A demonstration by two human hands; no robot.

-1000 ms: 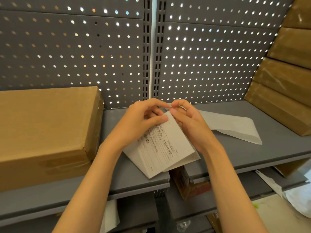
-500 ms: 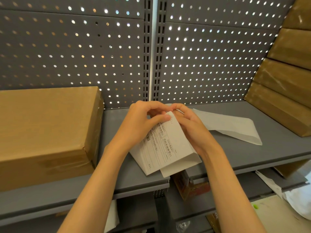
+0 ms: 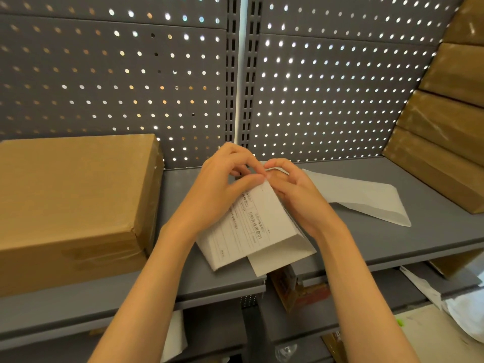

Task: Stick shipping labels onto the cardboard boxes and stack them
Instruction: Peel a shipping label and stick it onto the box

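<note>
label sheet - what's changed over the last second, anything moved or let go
Little: both hands, left and right, keep pinching the label sheet's top corner, and a backing flap now shows further below its lower edge. The box, loose strip and shelf stayed put.

Grey shelving with a perforated back wall

We see a grey pegboard panel (image 3: 104, 82) with light shining through its holes, and a slotted metal upright (image 3: 241, 74) in the middle. Below is a grey shelf (image 3: 392, 239); on a lower shelf (image 3: 340, 310) stands a small reddish-brown carton (image 3: 296, 289), with white crumpled wrapping (image 3: 466, 315) at the far right.
</note>
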